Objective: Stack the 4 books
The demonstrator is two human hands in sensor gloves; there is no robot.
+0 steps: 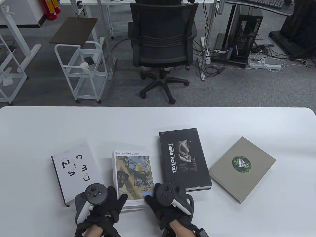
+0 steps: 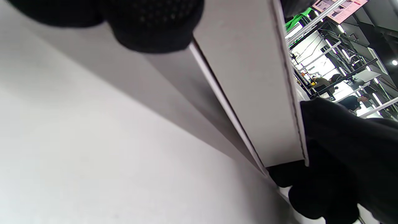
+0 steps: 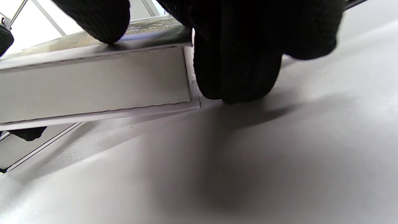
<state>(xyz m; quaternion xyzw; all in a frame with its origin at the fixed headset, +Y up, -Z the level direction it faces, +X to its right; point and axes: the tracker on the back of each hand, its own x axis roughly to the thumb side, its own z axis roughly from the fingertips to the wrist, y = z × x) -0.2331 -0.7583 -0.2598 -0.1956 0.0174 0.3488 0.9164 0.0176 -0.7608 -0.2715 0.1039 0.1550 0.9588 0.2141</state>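
Observation:
Four books lie in a row on the white table (image 1: 158,121): a white lettered book (image 1: 76,170), the Flower language book (image 1: 132,172), a black Taylor Swift book (image 1: 184,160) and a grey book with a green emblem (image 1: 243,167). My left hand (image 1: 118,201) grips the Flower language book's near left corner. My right hand (image 1: 151,198) grips its near right corner. In the right wrist view the book's page edge (image 3: 93,84) is tilted up off the table, with fingers (image 3: 236,62) at its corner. The left wrist view shows that page edge (image 2: 248,93) beside my fingers (image 2: 155,25).
A black office chair (image 1: 161,42) and a white wire cart (image 1: 81,69) stand beyond the table's far edge. Bare table surface lies behind the books and at the left and right ends.

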